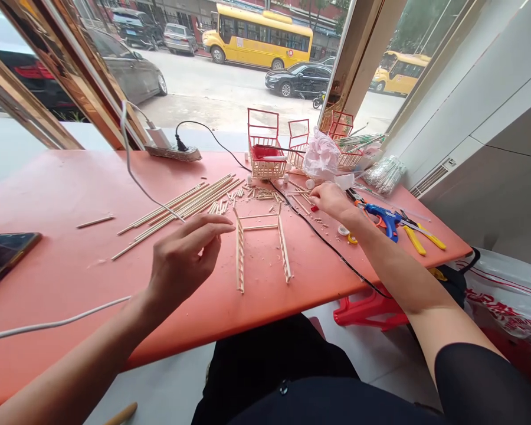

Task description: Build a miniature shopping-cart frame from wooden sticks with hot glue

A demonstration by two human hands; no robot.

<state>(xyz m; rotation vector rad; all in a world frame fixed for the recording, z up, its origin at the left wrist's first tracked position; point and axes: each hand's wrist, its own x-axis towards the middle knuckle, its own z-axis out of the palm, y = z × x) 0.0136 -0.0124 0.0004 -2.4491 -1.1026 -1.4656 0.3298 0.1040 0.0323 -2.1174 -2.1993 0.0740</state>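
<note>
One stick frame [260, 227], centre: sides joined at far end, near end unjoined. Our left hand [183, 251] beside it, fingers loosely spread; our right hand [333, 200] by a red scrap [314, 208], grip we cannot tell.

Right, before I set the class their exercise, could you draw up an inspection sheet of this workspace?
Surface: orange-red table, strewn with small offcuts and crumbs.
Job's things: wooden frame with two ladder-like sides; long loose sticks lie beyond it, to its left.
Clutter: stick-built cart model, pink plastic bag, blue glue gun, yellow-handled pliers, phone at the left edge.
Grippers: left fingers beside the frame, contact unclear; right fingers over the scraps, grip unclear.
Cables: black cable runs right of the frame and off the near edge; pale cable on the left; power strip at the back.
Surroundings: red stool below; windows, with a yellow bus outside.
</note>
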